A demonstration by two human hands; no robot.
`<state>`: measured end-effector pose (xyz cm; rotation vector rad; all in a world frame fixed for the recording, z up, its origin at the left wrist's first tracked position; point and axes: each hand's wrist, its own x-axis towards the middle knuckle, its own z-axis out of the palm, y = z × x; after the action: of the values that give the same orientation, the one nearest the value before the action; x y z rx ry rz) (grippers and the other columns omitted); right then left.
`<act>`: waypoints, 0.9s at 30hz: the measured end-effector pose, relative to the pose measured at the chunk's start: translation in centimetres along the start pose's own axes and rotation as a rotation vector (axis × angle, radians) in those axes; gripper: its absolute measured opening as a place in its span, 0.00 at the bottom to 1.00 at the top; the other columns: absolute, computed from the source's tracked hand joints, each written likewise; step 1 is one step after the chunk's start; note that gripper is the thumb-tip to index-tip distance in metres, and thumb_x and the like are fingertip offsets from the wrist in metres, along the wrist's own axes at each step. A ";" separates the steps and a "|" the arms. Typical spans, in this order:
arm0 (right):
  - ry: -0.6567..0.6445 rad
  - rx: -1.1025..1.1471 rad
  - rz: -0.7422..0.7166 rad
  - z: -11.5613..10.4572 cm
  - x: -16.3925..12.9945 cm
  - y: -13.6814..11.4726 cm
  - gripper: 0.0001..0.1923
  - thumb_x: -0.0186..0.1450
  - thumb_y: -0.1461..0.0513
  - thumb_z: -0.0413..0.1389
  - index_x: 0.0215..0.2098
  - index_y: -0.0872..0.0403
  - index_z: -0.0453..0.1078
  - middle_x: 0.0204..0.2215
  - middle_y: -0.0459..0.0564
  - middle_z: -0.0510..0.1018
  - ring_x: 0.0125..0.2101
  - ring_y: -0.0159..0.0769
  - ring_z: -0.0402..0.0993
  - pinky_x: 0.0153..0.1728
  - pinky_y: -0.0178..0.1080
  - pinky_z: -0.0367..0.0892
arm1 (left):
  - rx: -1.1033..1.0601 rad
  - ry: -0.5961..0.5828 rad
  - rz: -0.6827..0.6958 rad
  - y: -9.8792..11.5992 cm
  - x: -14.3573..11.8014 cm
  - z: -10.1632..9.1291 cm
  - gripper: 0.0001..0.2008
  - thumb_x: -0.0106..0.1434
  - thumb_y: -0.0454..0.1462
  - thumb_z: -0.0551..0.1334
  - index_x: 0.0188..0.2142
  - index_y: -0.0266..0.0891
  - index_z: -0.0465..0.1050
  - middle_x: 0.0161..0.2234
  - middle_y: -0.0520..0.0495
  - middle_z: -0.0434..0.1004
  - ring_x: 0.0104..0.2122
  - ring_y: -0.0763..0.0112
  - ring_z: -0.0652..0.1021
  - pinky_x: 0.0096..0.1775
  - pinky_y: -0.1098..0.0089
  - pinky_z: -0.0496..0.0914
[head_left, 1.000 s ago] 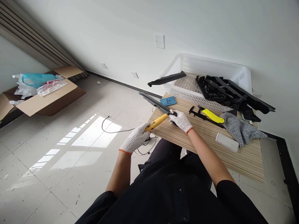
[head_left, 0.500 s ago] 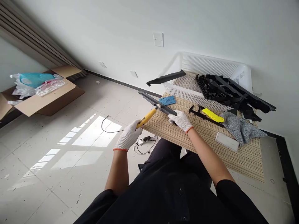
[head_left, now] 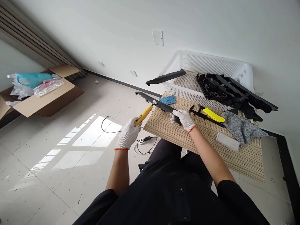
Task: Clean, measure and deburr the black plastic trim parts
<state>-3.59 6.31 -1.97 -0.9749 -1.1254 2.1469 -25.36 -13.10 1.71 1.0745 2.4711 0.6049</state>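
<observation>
Beyond the left edge of the striped wooden table (head_left: 160, 125), the pale tiled floor (head_left: 93, 182) leaves wide room; over this edge sticks out a long black plastic strip (head_left: 165, 107), matt, with small tabs. The right white-gloved hand (head_left: 184, 119) pinches its near end; the left white-gloved hand (head_left: 128, 133) closes its fingers around a yellow handheld tool (head_left: 143, 115), pale tip at the strip.

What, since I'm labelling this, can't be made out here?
In the head view:
Rear of the yellow tool: hidden by the left hand.
Part of the black strip: covered by the right hand.
Markings on the blue card: too small to read.
Left side of the cardboard box: cut off by the left picture edge.
</observation>
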 end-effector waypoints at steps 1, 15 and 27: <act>0.000 0.017 0.011 0.0 -0.1 -0.1 0.14 0.60 0.55 0.68 0.32 0.55 0.71 0.24 0.46 0.76 0.23 0.31 0.76 0.23 0.34 0.75 | 0.000 -0.010 -0.005 0.1 0.0 0.0 0.26 0.69 0.45 0.55 0.63 0.42 0.71 0.42 0.41 0.82 0.40 0.56 0.79 0.40 0.63 0.69; -0.017 0.142 0.075 -0.1 -0.4 -0.8 0.09 0.64 0.59 0.64 0.36 0.56 0.72 0.22 0.44 0.73 0.22 0.29 0.71 0.23 0.33 0.71 | 0.023 -0.096 0.084 0.4 -0.2 0.6 0.27 0.69 0.46 0.55 0.64 0.40 0.71 0.43 0.40 0.82 0.41 0.56 0.79 0.40 0.62 0.71; 0.000 0.136 0.090 -0.1 -0.3 -0.6 0.12 0.61 0.58 0.67 0.35 0.54 0.71 0.22 0.44 0.74 0.22 0.30 0.70 0.21 0.34 0.71 | 0.137 -0.053 0.026 0.4 0.0 0.4 0.28 0.71 0.46 0.54 0.67 0.41 0.68 0.48 0.36 0.82 0.45 0.50 0.80 0.42 0.59 0.70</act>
<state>-3.25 6.44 -1.37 -0.9800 -0.9382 2.2620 -24.93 -12.77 1.58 1.1600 2.4862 0.4146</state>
